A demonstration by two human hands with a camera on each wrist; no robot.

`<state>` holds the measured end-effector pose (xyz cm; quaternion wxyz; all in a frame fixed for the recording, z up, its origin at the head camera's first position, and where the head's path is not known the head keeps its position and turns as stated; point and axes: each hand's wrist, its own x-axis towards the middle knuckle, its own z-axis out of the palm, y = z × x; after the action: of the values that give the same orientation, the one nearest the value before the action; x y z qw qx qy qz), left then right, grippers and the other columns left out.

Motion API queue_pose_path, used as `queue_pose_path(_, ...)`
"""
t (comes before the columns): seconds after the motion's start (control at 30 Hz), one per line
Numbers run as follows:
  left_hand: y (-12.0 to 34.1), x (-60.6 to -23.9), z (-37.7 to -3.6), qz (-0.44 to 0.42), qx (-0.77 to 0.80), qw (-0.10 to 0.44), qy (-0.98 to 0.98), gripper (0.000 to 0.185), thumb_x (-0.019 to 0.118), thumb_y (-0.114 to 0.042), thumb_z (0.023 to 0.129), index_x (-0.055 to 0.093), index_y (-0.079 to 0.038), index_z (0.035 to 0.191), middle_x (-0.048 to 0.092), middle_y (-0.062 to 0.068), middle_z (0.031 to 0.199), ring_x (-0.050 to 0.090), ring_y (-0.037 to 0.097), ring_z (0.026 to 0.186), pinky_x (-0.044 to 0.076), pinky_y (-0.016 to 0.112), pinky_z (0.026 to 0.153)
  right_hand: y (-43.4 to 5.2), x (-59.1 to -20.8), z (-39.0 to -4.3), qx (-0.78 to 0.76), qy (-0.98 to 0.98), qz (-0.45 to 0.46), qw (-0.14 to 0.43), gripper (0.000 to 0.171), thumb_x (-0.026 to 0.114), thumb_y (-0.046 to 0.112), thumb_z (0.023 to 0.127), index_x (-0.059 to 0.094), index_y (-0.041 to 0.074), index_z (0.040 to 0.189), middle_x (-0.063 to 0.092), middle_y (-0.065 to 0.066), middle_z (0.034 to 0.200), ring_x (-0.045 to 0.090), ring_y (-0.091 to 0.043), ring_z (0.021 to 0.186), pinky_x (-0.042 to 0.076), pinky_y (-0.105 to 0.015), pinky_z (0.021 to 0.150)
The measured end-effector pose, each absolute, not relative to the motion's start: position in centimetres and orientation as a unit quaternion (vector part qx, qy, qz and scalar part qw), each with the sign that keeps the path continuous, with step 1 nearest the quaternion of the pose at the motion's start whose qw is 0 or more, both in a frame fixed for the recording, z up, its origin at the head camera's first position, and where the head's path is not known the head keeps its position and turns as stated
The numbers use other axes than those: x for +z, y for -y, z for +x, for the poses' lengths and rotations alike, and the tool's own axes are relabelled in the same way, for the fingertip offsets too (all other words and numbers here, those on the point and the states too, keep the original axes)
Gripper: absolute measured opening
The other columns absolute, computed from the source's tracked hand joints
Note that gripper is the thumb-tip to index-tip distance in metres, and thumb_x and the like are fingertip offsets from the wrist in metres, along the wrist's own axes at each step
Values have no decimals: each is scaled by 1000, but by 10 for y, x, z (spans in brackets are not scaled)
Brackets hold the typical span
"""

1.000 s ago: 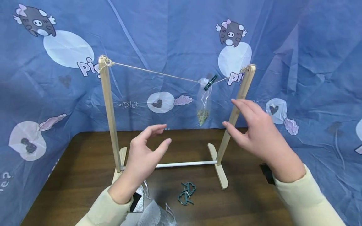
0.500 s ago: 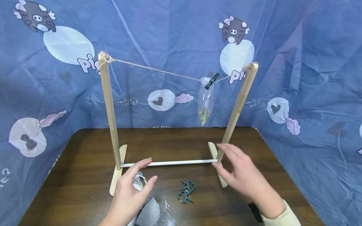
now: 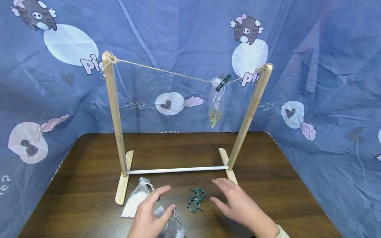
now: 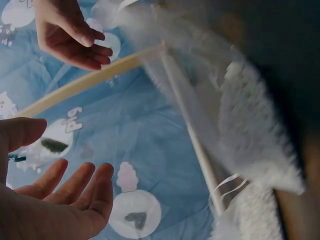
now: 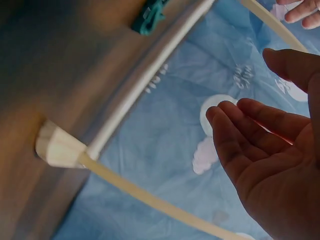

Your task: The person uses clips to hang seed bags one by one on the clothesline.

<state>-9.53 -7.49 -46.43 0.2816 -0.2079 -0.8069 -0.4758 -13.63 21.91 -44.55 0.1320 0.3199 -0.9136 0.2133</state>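
Note:
My left hand [image 3: 153, 213] hovers over two sheer drawstring bags, its thumb and fingers apart and nothing between them. One bag [image 3: 135, 203] holds white granules; the other bag [image 3: 175, 224] lies partly hidden behind that hand. Just right of two dark green clips [image 3: 196, 200] on the table is my right hand [image 3: 238, 205], its fingers relaxed and holding nothing, as the right wrist view confirms. Above, a sheer bag [image 3: 216, 105] with greenish dried bits at its bottom hangs from a string [image 3: 166, 71], pinched there by a green clip [image 3: 223, 82].
A wooden stand carries the string between its left post [image 3: 114, 115] and right post [image 3: 250, 115]. A white rod [image 3: 178, 170] joins its feet low over the brown table [image 3: 74, 185]. Blue printed cloth [image 3: 184, 33] surrounds the table at the back and sides.
Both hands have come down from near the posts toward the front of the table, the right also moving left. The hanging bag has stayed on the string.

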Motion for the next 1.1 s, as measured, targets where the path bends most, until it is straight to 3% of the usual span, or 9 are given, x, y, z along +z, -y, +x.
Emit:
queue_pose_path(0.13,73,-469,-95,-205,-470,281,812,53,89,2,68,69,-4,117,71,4,117,68,19,98,56,33,77,-211,-456,-137,205,914,338,91,49,81,19,88,63,-2,129,64,-11,125,63,-24,113,54,-41,91)
queue_pose_path(0.33,70,-475,-99,-205,-483,254,813,53,87,3,71,69,-5,120,70,5,119,67,20,102,57,41,82,-200,-472,-139,188,916,355,9,43,80,18,90,65,-2,126,65,-9,123,62,-22,112,54,-38,92)
queue_pose_path(0.47,68,-481,-101,-200,-482,244,817,53,87,4,69,69,-4,118,69,7,121,68,23,101,57,42,82,-190,-480,-142,165,920,355,-15,42,81,19,89,67,0,123,66,-7,118,62,-20,109,54,-35,91)
queue_pose_path(0.7,66,-484,-100,-190,-487,228,821,54,87,4,69,68,-5,119,69,7,122,68,21,97,57,40,79,-174,-489,-145,116,928,353,-25,40,85,23,84,72,6,117,62,1,108,59,-13,98,54,-30,81)
queue_pose_path(1.1,66,-484,-96,-178,-490,212,827,51,88,-2,73,69,-9,119,69,4,121,65,15,95,56,34,75,-170,-499,-141,89,924,368,44,26,88,17,78,69,10,95,57,3,97,58,-14,89,53,-31,76)
